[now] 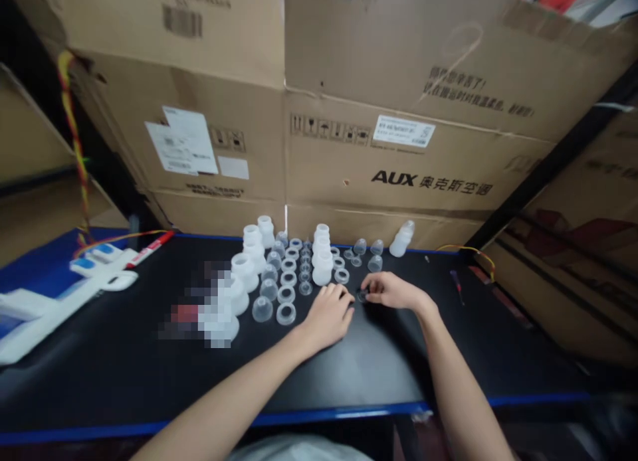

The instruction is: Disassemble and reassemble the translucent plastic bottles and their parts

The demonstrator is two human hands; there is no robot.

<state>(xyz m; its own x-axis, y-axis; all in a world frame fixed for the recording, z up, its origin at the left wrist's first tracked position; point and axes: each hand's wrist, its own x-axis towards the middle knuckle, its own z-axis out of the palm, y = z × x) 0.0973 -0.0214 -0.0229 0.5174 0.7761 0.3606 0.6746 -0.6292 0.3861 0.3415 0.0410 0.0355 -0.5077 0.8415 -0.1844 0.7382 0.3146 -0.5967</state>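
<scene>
My right hand (393,290) pinches a small clear plastic piece (361,294) just above the black table; its exact kind is too small to tell. Close by on the left, my left hand (329,315) rests palm down with loosely bent fingers apart and nothing visible in them. Beyond it stands a row of white baby bottles (323,267). Further left are columns of screw rings (286,313), clear dome caps (262,308), small clear nipples (306,287) and more white bottles (244,268). Past my right hand lie a few clear domes (375,264) and rings (341,276).
One bottle with a clear cap (401,238) stands at the back right. A screwdriver (456,285) lies at the right. Large cardboard boxes (329,162) wall off the back. At the left are a white plastic device (54,308) and a red marker (152,248). Part of the left is pixelated.
</scene>
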